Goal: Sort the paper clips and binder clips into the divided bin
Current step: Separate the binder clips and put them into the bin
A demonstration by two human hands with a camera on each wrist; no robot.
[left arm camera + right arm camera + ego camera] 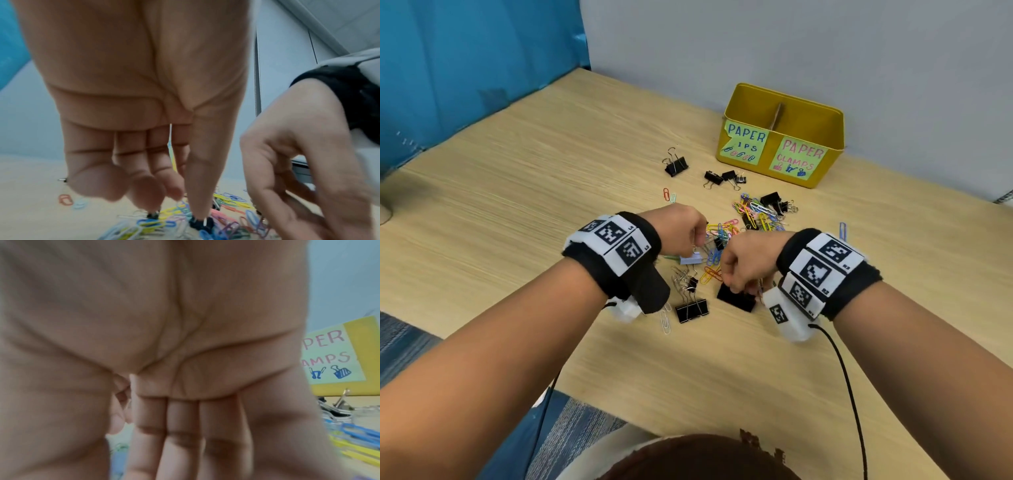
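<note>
Both hands hover over a heap of coloured paper clips (722, 236) mixed with black binder clips on the wooden table (551, 171). My left hand (700, 240) reaches down with loosely bent fingers. In the left wrist view its thumb tip touches a small black binder clip (200, 223), with the other fingers (148, 194) apart from it. My right hand (736, 287) has its fingertips on the top of a large black binder clip (736, 298); a grip is not visible. The yellow divided bin (784, 102) stands at the back right, labelled for paper clips on the left and clamps on the right.
More binder clips lie loose: one (675, 164) and a small group (717, 178) in front of the bin, another (691, 310) near my left wrist. A second paper clip heap (756, 212) lies nearer the bin. A grey wall rises behind the bin.
</note>
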